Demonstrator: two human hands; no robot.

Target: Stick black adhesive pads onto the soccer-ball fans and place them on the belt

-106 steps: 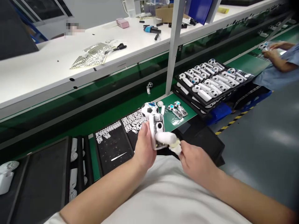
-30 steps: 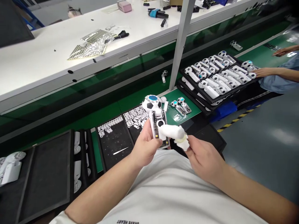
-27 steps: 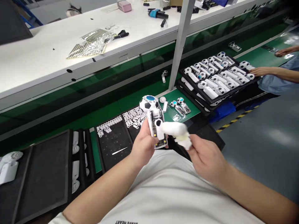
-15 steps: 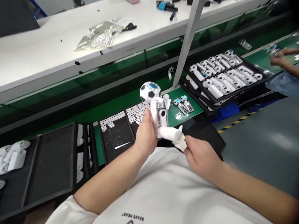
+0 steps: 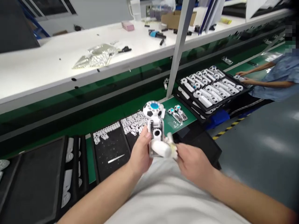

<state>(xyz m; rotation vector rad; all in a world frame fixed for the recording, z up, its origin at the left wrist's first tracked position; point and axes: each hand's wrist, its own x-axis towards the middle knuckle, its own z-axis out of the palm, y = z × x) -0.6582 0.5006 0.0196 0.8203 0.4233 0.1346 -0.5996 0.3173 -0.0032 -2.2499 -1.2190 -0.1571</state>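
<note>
My left hand (image 5: 140,154) grips the ball-topped device (image 5: 154,125) in front of me | probably light, stiff, slick — best held by its sides | my right hand (image 5: 195,163) pinches the white part's (image 5: 161,148) pale end

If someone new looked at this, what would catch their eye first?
Probably the football-patterned ball with its bright blue disc, atop the device in the left hand, at the centre. Next, the blurred whitish piece in the right hand, across the device's lower part. Then, farther right, the black tray with its rows of similar devices.
</note>
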